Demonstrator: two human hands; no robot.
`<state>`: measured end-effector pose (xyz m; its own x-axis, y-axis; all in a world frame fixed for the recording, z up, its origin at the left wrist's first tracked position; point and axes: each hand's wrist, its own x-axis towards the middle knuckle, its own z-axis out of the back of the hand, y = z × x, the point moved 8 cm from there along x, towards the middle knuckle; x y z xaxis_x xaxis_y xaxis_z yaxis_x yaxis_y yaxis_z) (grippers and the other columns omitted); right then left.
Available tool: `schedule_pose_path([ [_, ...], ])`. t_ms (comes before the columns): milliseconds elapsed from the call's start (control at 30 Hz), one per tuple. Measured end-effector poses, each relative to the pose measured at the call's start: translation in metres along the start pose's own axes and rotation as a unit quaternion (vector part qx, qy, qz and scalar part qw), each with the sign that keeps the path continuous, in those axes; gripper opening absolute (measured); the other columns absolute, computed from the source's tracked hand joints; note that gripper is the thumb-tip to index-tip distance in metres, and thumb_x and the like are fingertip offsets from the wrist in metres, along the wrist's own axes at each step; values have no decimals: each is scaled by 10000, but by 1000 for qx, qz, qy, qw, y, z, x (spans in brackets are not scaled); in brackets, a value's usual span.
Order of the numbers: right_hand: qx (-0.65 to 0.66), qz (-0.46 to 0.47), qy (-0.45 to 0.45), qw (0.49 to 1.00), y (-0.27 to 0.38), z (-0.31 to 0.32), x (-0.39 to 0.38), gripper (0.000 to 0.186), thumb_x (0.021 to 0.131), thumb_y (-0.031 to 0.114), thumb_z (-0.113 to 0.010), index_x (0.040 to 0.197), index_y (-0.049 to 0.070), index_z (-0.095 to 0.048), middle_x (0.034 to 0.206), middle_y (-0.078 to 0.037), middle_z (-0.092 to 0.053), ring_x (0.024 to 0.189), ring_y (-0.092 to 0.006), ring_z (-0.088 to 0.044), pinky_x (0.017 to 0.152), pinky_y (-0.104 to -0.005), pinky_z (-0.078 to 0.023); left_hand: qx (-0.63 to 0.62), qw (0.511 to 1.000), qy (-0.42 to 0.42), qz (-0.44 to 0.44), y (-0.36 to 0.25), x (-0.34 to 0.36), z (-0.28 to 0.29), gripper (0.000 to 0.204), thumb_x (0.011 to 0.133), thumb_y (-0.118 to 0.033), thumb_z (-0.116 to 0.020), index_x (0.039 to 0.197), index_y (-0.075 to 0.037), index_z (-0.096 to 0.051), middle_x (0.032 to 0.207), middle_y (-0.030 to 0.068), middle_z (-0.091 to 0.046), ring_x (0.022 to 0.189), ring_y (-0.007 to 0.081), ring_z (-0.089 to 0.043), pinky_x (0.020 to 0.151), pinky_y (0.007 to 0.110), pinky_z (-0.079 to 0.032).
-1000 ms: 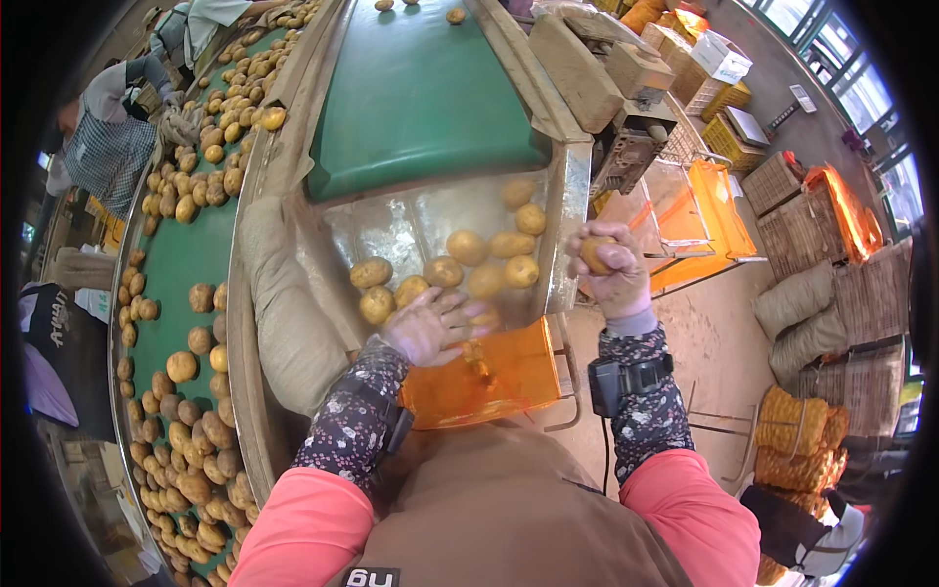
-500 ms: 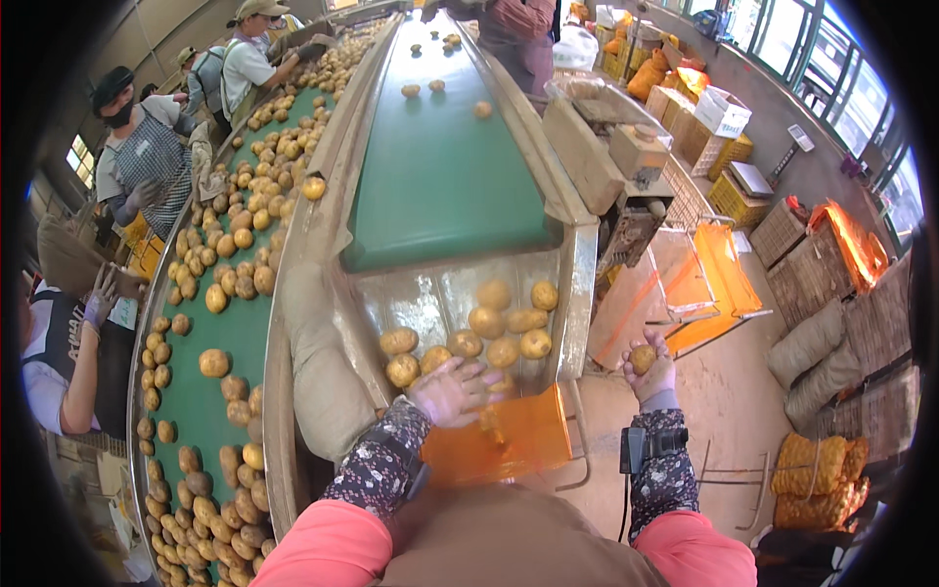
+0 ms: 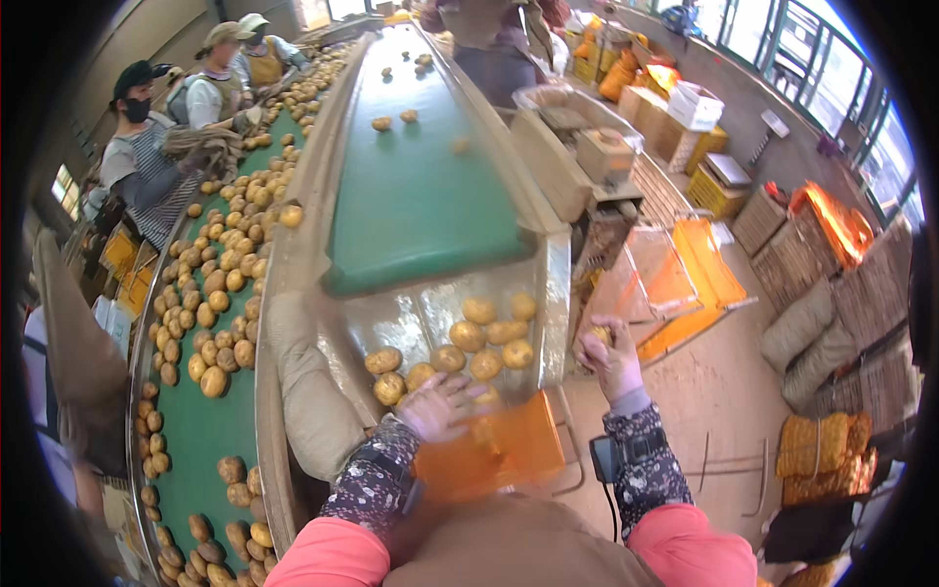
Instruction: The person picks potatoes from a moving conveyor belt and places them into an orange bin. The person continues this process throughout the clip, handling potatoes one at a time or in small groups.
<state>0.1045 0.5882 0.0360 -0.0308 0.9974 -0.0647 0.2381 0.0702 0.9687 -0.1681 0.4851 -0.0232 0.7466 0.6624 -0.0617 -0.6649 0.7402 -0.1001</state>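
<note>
Several potatoes lie on the metal chute at the foot of a green conveyor belt. My left hand is spread, palm down, over the chute's lower edge, next to the nearest potatoes. Below it hangs an orange mesh bag, with blurred potatoes showing at its mouth. To the right of the chute, my right hand is raised with its fingers wrapped round one potato.
At left, a second green belt carries many potatoes, with co-workers along its far side. An orange bag on a wire frame stands at right, beyond a metal rack. Filled potato bags lie at the right rim.
My right hand has moved left and up toward the chute, still holding the potato. My left hand stays over the chute's edge. The view has shifted slightly; co-workers have moved.
</note>
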Motion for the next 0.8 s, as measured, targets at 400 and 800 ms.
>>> schedule_pose_path([
  [400,-18,108,30,993,43,-36,-9,506,813,-83,-681,1263,74,-513,1266,-58,-524,1124,-143,-538,894,-282,-510,-6,1000,7,-4,-3,5,9,586,897,-417,-637,1453,-289,-503,1588,31,-390,1405,287,-417,1164,559,-315],
  [800,-62,117,64,989,30,-35,-8,466,752,-24,-695,1193,66,-572,1257,-29,-491,878,-127,-525,736,-282,-491,-25,999,-40,-14,-5,5,21,588,864,-382,-675,1427,-280,-536,1548,30,-439,1369,291,-447,1135,546,-346],
])
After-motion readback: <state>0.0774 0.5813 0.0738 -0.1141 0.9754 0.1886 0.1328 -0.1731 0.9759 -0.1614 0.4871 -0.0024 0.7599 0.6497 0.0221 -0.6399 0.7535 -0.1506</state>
